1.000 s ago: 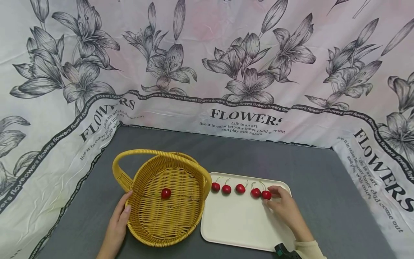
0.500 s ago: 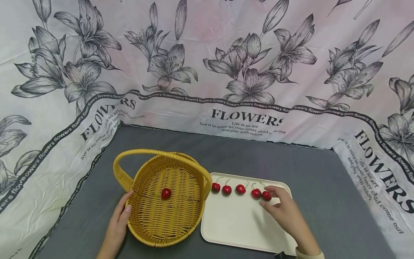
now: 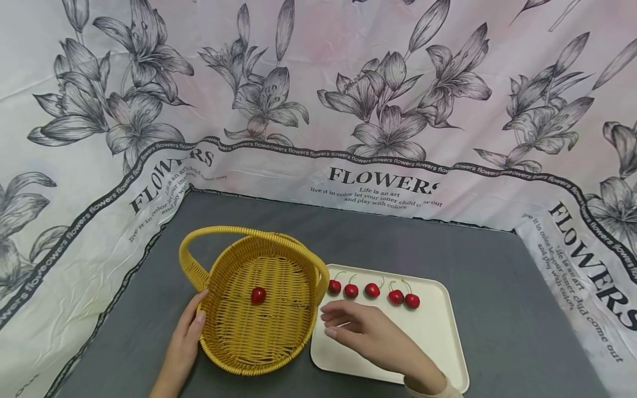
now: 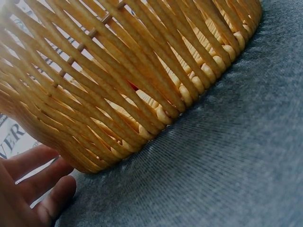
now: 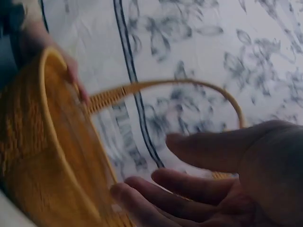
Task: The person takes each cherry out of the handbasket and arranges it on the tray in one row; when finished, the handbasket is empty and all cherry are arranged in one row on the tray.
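A yellow woven basket [image 3: 283, 326] with an arched handle stands on the left, one red cherry [image 3: 258, 295] on its floor. My left hand [image 3: 181, 345] rests its fingers against the basket's left side; in the left wrist view, the loosely straight fingers [image 4: 59, 194] touch the outer wall low down. To the right lies a cream tray [image 3: 440, 326] with a row of several stemmed cherries [image 3: 372, 290] along its far side. Over the tray's left part, my right hand [image 3: 370, 334] hovers beside the basket. Its fingers are relaxed, and nothing shows between them in the right wrist view.
A dark grey cloth [image 3: 492, 287] covers the table. White fabric [image 3: 278, 171] printed with flowers and lettering hangs at the back and sides. The basket's handle [image 3: 254, 231] arches above its far side, close to the tray's left edge.
My right hand has moved left from the rightmost cherry toward the basket, without a cherry. The cherries stay on the tray, and my left hand stays at the basket.
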A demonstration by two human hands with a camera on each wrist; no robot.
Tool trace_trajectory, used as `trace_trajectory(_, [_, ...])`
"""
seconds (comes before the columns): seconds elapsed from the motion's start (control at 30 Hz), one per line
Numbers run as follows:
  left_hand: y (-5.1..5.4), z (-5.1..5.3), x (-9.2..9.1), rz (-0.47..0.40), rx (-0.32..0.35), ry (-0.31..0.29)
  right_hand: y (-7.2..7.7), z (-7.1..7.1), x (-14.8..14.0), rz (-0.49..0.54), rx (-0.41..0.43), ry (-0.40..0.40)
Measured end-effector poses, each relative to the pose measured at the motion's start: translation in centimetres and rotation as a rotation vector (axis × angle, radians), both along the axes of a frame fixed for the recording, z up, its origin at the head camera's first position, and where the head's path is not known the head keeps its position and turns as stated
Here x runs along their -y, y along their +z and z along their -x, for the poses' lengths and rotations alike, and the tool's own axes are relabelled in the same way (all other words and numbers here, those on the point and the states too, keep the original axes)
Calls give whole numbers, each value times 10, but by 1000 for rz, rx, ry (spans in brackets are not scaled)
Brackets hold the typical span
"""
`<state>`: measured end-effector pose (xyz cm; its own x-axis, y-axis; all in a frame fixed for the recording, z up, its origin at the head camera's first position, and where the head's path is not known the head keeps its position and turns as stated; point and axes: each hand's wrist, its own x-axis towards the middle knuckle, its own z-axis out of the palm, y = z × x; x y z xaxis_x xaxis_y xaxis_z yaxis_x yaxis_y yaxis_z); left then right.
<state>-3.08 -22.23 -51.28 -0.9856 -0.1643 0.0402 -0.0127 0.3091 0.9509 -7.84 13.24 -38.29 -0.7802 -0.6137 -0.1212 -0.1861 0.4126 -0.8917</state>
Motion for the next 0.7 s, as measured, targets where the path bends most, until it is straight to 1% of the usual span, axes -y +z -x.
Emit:
trace_trajectory(0.07, [-1,2,0,1,-8,1,-1,5,23,12,-9,33])
trace_trajectory(0.17, [-2,4,-1,2,-6,-2,-5,16,56,-2,8,38])
trace_trajectory(0.33, [-2,5,-2,1,22,-4,-15,41,104,-81,41,-24])
trace_trajectory(0.37, [-1,5,-2,-1,30,-4,-17,47,112,-87,55,-41])
trace_trajectory(0.47, [0,6,-1,-13,47,-9,-24,62,131,-73,136,-81])
trace_trajectory(0.53, [1,6,0,-27,48,-15,-30,70,140,-88,151,-102])
trace_trajectory(0.6, [1,5,1,-33,45,-17,-35,76,147,-135,127,-91])
trace_trajectory(0.7, [1,3,2,-25,45,-11,-43,80,156,-219,39,-66])
